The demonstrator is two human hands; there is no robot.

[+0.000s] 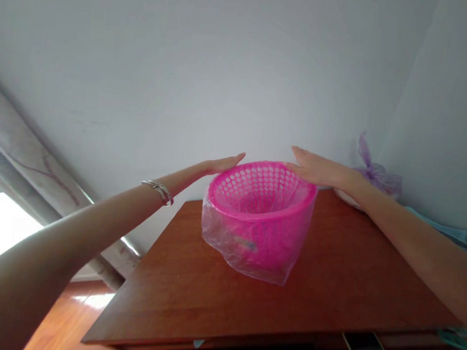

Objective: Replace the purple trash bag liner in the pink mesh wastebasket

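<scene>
A bright pink plastic basket with a perforated wall stands on the brown wooden table. A thin clear plastic bag lines it, folded over the rim and hanging loosely down the outside. My left hand rests at the far left part of the rim, its visible fingers stretched out. At the far right of the rim is my right hand, thumb by the bag's edge and fingers extended apart from it. Parts of both hands' fingers are hidden from this angle.
The wooden table backs onto a pale wall. A knotted purple plastic bag lies at the back right, near light-blue folded material. Below the front edge is a dark phone-like object. A curtain hangs at the left.
</scene>
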